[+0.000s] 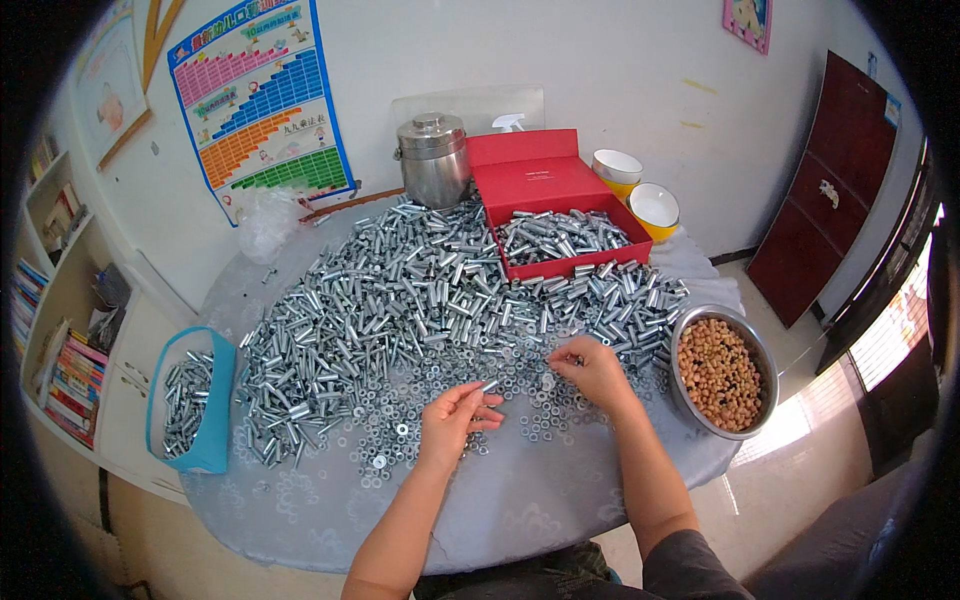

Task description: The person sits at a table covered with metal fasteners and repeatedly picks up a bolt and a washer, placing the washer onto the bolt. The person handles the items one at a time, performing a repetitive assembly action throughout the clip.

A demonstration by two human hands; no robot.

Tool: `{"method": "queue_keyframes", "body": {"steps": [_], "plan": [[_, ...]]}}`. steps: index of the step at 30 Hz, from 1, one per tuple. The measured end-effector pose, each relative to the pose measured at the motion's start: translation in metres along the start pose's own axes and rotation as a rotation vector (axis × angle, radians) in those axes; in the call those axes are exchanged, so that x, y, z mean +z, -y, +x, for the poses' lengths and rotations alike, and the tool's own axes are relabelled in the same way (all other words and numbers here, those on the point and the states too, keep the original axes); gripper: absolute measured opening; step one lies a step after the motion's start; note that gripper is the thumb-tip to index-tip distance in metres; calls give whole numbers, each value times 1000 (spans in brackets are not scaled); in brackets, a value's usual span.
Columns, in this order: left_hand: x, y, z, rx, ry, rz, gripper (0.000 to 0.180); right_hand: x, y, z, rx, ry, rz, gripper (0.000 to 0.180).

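My left hand (456, 424) is closed, thumb and index finger pinched on a short silvery metal sleeve (489, 386) that points up to the right. To the right, my right hand (590, 372) is held with its fingertips pressed together, low over loose washers and nuts; what it holds, if anything, is too small to make out. Below and around both hands lie many small washers and nuts (402, 430). Behind them spreads a large heap of shiny metal sleeves and bolts (400, 290).
A red box (570, 266) full of metal sleeves stands at the back, beside a lidded steel pot (432, 160) and bowls (655, 208). A blue basket (212, 425) of metal parts is at left. A steel bowl (741, 434) of brownish nut-like pieces stands at right. The table has a grey cloth (520, 510).
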State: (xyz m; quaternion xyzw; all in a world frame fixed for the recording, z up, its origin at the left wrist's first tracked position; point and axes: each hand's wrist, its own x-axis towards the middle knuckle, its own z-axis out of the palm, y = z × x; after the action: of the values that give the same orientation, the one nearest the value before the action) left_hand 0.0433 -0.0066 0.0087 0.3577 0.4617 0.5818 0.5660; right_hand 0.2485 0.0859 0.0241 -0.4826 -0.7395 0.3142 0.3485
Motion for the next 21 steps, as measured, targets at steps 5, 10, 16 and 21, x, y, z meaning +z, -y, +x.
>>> {"method": "queue_keyframes", "body": {"steps": [5,10,16,21], "plan": [[-1,-1,-1,-15,3,17,23,1,-8,-2,-98,163,-206,23],[-2,0,0,-10,13,16,23,3,-1,-3,-29,202,-155,21],[-3,1,0,-26,29,13,24,4,-4,-3,8,142,-36,18],[-3,1,-1,-76,50,25,25,8,14,-3,205,283,455,13]]}}
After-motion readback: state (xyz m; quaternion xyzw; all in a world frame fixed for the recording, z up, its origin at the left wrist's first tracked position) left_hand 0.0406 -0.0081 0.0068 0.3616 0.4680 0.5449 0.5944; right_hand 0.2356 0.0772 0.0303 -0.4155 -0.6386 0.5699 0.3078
